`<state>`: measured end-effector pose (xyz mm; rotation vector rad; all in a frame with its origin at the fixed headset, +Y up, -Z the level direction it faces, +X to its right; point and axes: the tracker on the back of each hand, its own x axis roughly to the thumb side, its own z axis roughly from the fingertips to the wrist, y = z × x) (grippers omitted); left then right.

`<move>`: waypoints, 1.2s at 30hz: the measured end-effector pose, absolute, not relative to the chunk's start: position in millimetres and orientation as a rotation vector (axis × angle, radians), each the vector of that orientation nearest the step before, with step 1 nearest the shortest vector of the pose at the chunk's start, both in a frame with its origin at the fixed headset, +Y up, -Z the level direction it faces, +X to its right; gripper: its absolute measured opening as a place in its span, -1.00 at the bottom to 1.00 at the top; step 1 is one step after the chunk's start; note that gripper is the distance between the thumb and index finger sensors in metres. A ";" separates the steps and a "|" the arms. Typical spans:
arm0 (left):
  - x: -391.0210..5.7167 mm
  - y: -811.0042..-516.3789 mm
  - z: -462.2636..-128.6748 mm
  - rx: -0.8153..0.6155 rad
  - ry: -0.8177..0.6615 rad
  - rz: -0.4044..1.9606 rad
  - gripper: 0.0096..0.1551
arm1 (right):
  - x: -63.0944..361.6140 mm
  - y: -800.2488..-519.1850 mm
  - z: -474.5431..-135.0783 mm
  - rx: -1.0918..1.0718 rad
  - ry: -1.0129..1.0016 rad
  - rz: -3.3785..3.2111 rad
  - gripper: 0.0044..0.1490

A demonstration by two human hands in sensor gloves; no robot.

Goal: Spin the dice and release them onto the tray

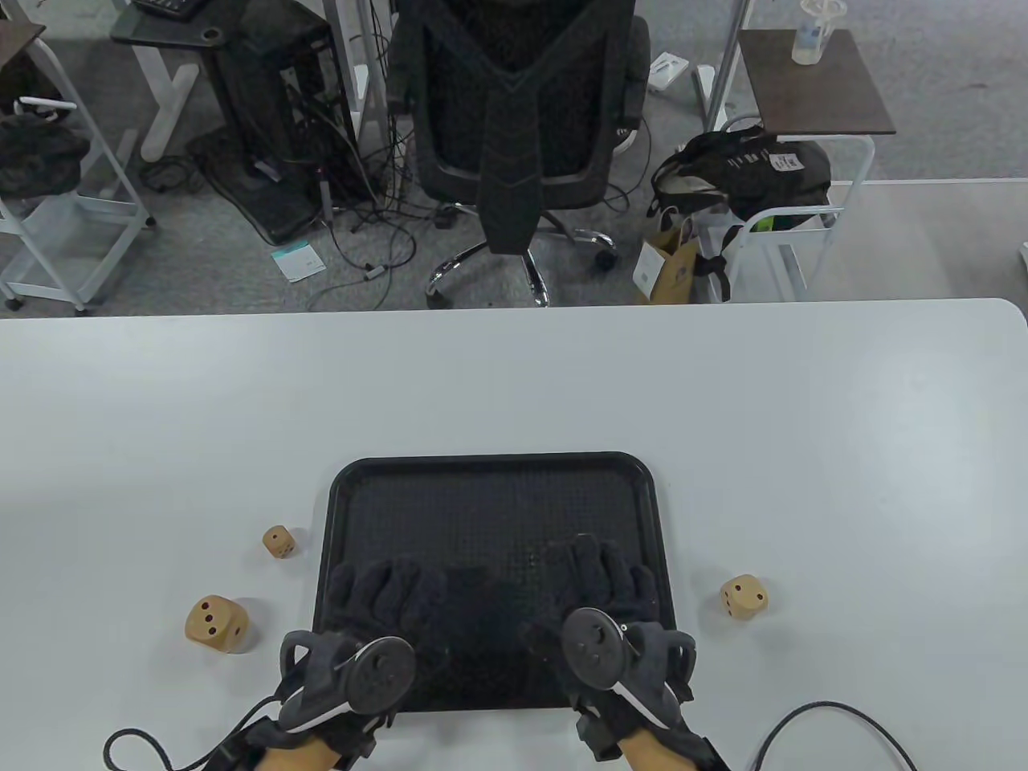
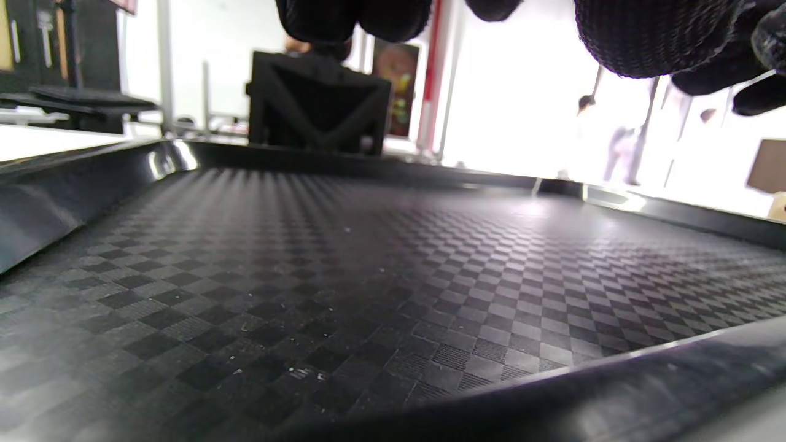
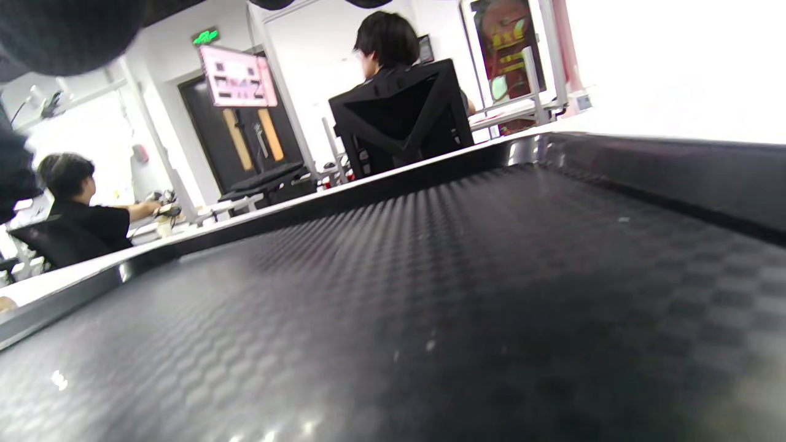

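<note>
A black textured tray (image 1: 494,474) lies on the white table, and nothing but my hands is on it. Both gloved hands rest palm down over its near half: my left hand (image 1: 385,590) on the left, my right hand (image 1: 606,574) on the right, fingers loosely extended and holding nothing. Three wooden dice sit on the table outside the tray: a small die (image 1: 278,542) and a larger die (image 1: 217,624) to the left, one die (image 1: 743,597) to the right. The wrist views show the tray floor (image 2: 368,276) (image 3: 466,294) close up under my fingertips (image 2: 651,37).
The white table (image 1: 514,385) stretches far beyond the tray. A black office chair (image 1: 514,120) stands past its far edge. Glove cables (image 1: 835,723) trail at the near edge. Two people sit in the background of the right wrist view.
</note>
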<state>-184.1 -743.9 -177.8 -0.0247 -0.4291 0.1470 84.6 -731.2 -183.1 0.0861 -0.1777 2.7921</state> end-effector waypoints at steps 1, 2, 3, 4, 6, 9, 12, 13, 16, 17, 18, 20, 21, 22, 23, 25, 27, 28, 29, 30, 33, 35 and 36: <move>-184.4 -743.5 -177.7 -0.026 -0.427 0.145 -0.06 | 90.0 -728.6 -182.8 0.056 -0.204 2.761 0.15; -184.8 -743.6 -177.9 -0.028 -0.426 0.145 -0.06 | 93.1 -727.1 -182.7 0.037 -0.217 2.744 0.15; -185.4 -743.7 -178.2 -0.032 -0.424 0.143 -0.06 | 100.5 -723.8 -182.5 -0.002 -0.239 2.713 0.15; -185.8 -743.9 -178.5 -0.033 -0.422 0.142 -0.06 | 103.0 -722.8 -182.5 -0.015 -0.245 2.704 0.16; -186.7 -744.1 -178.8 -0.035 -0.419 0.140 -0.06 | 113.5 -720.0 -182.9 -0.074 -0.258 2.675 0.16; -187.2 -743.4 -178.8 -0.037 -0.416 0.138 -0.06 | 127.3 -719.2 -184.4 -0.148 -0.249 2.642 0.17; -188.0 -743.0 -178.7 -0.034 -0.415 0.139 -0.06 | 145.9 -719.4 -187.1 -0.256 -0.239 2.615 0.18; -188.2 -743.4 -178.8 -0.034 -0.415 0.140 -0.06 | 152.4 -720.1 -188.4 -0.290 -0.232 2.602 0.18; -188.6 -743.6 -178.9 -0.035 -0.416 0.141 -0.06 | 171.5 -723.8 -192.1 -0.407 -0.197 2.564 0.18; -188.7 -743.7 -179.0 -0.037 -0.416 0.141 -0.06 | 177.6 -725.6 -193.2 -0.440 -0.177 2.552 0.19; -188.9 -743.8 -179.1 -0.041 -0.416 0.141 -0.06 | 186.2 -728.7 -194.7 -0.493 -0.154 2.533 0.19; -189.0 -743.5 -178.8 -0.044 -0.415 0.139 -0.06 | 200.8 -734.2 -196.7 -0.583 -0.117 2.498 0.18; -189.2 -743.3 -178.8 -0.045 -0.414 0.139 -0.06 | 210.7 -738.0 -197.5 -0.646 -0.094 2.471 0.18; -189.4 -743.2 -178.8 -0.045 -0.414 0.138 -0.06 | 218.2 -740.8 -197.8 -0.688 -0.071 2.447 0.18; -189.5 -743.2 -178.8 -0.046 -0.413 0.138 -0.06 | 222.4 -742.4 -197.9 -0.710 -0.053 2.432 0.18; -189.9 -743.2 -178.8 -0.047 -0.411 0.139 -0.06 | 232.6 -745.8 -197.0 -0.791 -0.012 2.416 0.19; -190.3 -743.1 -179.0 -0.050 -0.409 0.137 -0.05 | 240.7 -749.6 -196.4 -0.846 0.019 2.400 0.19; -190.7 -743.0 -179.1 -0.053 -0.408 0.138 -0.05 | 243.3 -751.6 -196.6 -0.874 0.038 2.396 0.18; -190.9 -743.0 -179.1 -0.055 -0.407 0.139 -0.06 | 244.1 -752.4 -196.7 -0.885 0.047 2.397 0.18; -191.3 -743.0 -179.2 -0.057 -0.406 0.140 -0.05 | 245.4 -754.5 -197.0 -0.911 0.067 2.407 0.17; -192.2 -743.2 -179.5 -0.063 -0.401 0.138 -0.05 | 246.0 -757.0 -198.4 -0.961 0.122 2.460 0.10; -192.6 -743.1 -179.7 -0.065 -0.399 0.137 -0.05 | 245.3 -758.0 -199.5 -0.986 0.149 2.499 0.07; -192.9 -742.9 -179.8 -0.065 -0.398 0.136 -0.06 | 244.8 -759.0 -200.2 -0.992 0.161 2.519 0.06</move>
